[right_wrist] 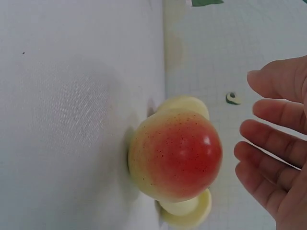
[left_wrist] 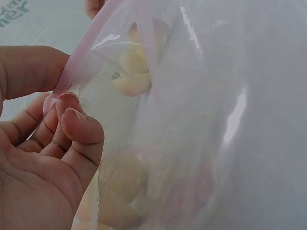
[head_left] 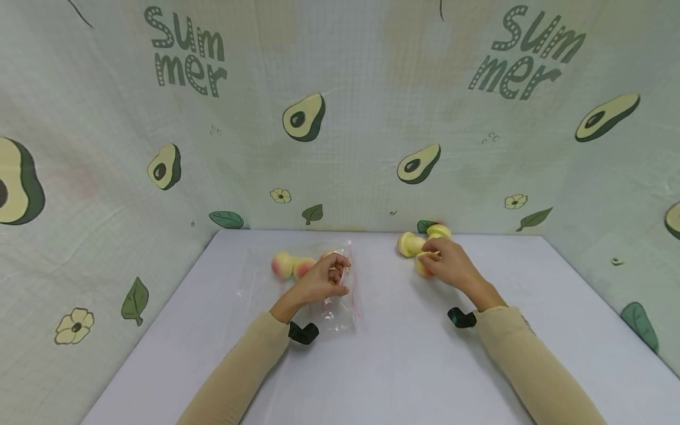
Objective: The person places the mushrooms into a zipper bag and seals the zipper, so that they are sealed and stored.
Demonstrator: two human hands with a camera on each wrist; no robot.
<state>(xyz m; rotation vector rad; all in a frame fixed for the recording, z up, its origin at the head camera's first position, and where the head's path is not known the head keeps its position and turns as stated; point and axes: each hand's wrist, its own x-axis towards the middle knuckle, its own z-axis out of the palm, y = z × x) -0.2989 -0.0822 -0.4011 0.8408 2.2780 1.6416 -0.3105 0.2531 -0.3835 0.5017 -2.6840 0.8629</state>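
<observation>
My left hand [head_left: 319, 280] pinches the pink-edged mouth of a clear plastic zip bag [left_wrist: 192, 124] between thumb and fingers. Several yellow-and-red toy apple cores [head_left: 282, 265] show through its film, their outlines blurred in the left wrist view. Over on the right, my right hand [head_left: 451, 264] hangs beside the nearest loose apple core [right_wrist: 177, 155]. Its fingers [right_wrist: 268, 139] are spread and loosely bent, with a gap between them and the core's speckled red end. Two more apple cores [head_left: 410, 244] [head_left: 439, 231] lie just behind that one.
A white table [head_left: 393, 360] carries everything. At its back edge rises a pale cloth [head_left: 350, 171] printed with avocados and leaves. Dark wrist cameras [head_left: 304, 333] [head_left: 461, 317] stick out below each hand.
</observation>
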